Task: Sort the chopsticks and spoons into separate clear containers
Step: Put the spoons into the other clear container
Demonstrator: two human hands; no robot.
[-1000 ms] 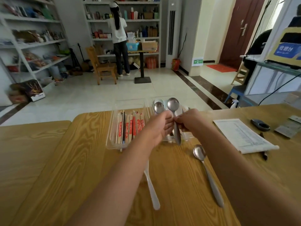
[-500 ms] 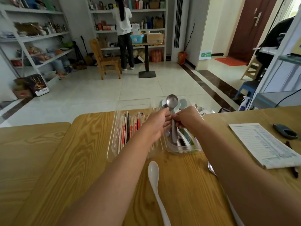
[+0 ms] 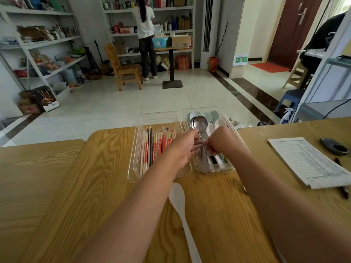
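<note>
Two clear containers stand side by side at the table's far edge. The left container (image 3: 133,164) holds several chopsticks (image 3: 152,147), some in red-printed wrappers. The right container (image 3: 241,137) holds several white and pale blue spoons (image 3: 212,128). My left hand (image 3: 185,147) and my right hand (image 3: 220,142) meet over the right container, both pinching the handles of two metal spoons (image 3: 199,123) whose bowls point away from me. A white plastic spoon (image 3: 182,211) lies on the table between my forearms. My right forearm hides most of another spoon on the table.
A stapled paper form (image 3: 311,160) lies on the right, with a dark oval device (image 3: 334,149) and a pen (image 3: 343,190) beside it. Beyond the table are a tiled floor, shelves, a wooden chair (image 3: 123,67) and a person (image 3: 146,37) standing at the shelves.
Both hands have lowered the metal spoons from above the table into the right container. The camera has tilted down, so the table and containers appear lower in view.
</note>
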